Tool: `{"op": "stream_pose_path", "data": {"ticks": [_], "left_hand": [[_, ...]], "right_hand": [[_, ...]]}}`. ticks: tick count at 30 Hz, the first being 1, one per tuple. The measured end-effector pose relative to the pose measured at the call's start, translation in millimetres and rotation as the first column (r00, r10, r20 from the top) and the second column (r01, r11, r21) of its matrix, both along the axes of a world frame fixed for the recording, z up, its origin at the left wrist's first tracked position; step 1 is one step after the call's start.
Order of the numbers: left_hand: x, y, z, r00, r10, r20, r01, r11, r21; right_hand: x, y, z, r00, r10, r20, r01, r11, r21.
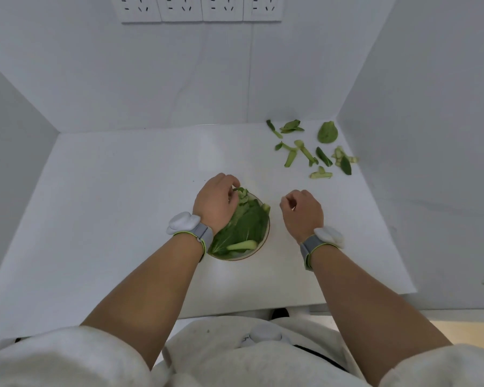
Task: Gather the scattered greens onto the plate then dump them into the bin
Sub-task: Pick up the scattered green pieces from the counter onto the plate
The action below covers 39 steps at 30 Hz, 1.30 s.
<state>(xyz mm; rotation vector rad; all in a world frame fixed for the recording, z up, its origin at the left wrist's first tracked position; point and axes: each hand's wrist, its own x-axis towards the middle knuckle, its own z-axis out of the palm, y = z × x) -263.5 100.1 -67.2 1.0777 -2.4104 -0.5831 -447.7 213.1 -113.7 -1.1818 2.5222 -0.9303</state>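
Note:
A round plate (pixel 264 241) with a brownish rim sits on the white table in front of me, piled with green leaves and stalks (pixel 243 227). My left hand (pixel 215 202) hovers over the plate's far left side, fingers pinched on a small piece of green (pixel 242 192) above the pile. My right hand (pixel 302 212) is just right of the plate, fingers curled shut with nothing visible in them. Several scattered greens (pixel 308 152) lie at the far right of the table, including a broad leaf (pixel 327 132). No bin is in view.
White walls enclose the table (pixel 123 205) at the back, left and right. A row of wall sockets (pixel 201 8) sits high on the back wall. Grey bands with white pods are on both wrists. The table's front edge runs just before my body.

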Motion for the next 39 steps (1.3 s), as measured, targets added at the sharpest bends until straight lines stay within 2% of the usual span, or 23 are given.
{"op": "stream_pose_path", "data": {"ticks": [9,18,23,28,31,39], "left_hand": [[-77,9,6,0.996,-0.086,-0.011,0.087,0.996,0.031],[-140,-5,7,0.983,-0.139,0.121,0.12,0.981,0.151],[-170,-17,-3,0.968,-0.07,0.241,0.001,0.961,0.276],[-201,-30,-13,0.91,-0.009,0.415,-0.153,0.922,0.356],[-218,-38,-19,0.889,-0.002,0.457,-0.173,0.924,0.341],[-251,-54,-33,0.837,0.132,0.531,-0.299,0.923,0.243]], "right_hand": [[-66,16,-13,0.99,-0.142,0.016,0.141,0.989,0.049],[-115,4,-28,0.998,-0.059,-0.006,0.059,0.994,0.089],[-135,-20,-31,0.994,-0.086,0.062,0.077,0.989,0.129],[-145,-31,-37,0.97,-0.218,0.111,0.199,0.967,0.157],[-150,-29,-35,0.964,-0.232,0.131,0.213,0.966,0.147],[-140,-7,-34,0.966,-0.091,0.242,0.08,0.995,0.055]]}}
